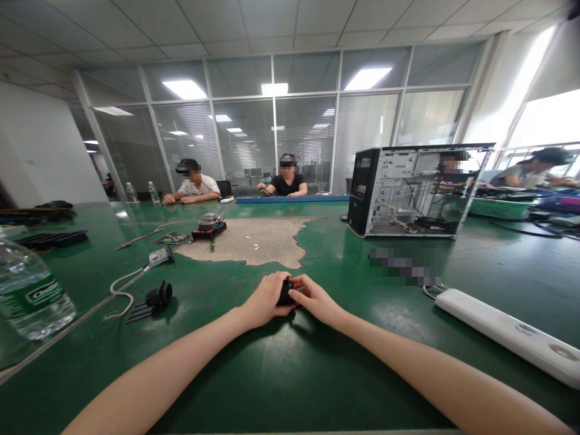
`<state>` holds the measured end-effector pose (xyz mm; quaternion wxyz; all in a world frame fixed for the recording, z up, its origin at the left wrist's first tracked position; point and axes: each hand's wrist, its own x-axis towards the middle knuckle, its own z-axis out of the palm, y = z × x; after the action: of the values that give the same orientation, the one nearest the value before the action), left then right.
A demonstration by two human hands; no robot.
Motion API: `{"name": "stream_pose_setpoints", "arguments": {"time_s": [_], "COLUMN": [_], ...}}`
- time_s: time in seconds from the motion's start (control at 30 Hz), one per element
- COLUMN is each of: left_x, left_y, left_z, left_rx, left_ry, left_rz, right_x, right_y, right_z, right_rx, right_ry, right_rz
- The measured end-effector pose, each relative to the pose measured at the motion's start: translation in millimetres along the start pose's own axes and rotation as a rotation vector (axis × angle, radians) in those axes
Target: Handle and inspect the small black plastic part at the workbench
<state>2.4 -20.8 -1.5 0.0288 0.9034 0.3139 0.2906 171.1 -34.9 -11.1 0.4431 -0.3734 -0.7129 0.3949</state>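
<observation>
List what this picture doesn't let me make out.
Small black part: head view; full shape covered by the left hand and right hand.
Clear bottle: head view; top and left side cut off by the left edge.
White power strip: head view; near end cut off by the right edge.
Pixelated object: head view; the blocks hide what it is.

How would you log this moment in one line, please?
left hand: holds small black part | right hand: touches it | beyond: open computer case
</observation>
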Motion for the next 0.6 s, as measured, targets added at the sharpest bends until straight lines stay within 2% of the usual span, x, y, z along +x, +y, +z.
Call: {"name": "stream_pose_setpoints", "arguments": {"time_s": [0.27, 0.47, 0.6], "left_x": [0.3, -0.1, -0.4], "left_y": [-0.1, 1.8, 1.1], "left_z": [0.1, -1.8, -1.2], "left_rx": [0.021, 0.002, 0.008], "left_ry": [-0.005, -0.005, -0.008], "left_rz": [-0.001, -0.001, -0.003], "right_x": [-1.1, 0.6, -3.3], "right_y": [-5.8, 0.0, -0.9], "right_z": [1.3, -0.8, -0.3], "right_rx": [0.060, -0.016, -0.041], "right_ry": [0.021, 0.005, -0.007], "right_rz": [-0.026, 0.008, -0.052]}}
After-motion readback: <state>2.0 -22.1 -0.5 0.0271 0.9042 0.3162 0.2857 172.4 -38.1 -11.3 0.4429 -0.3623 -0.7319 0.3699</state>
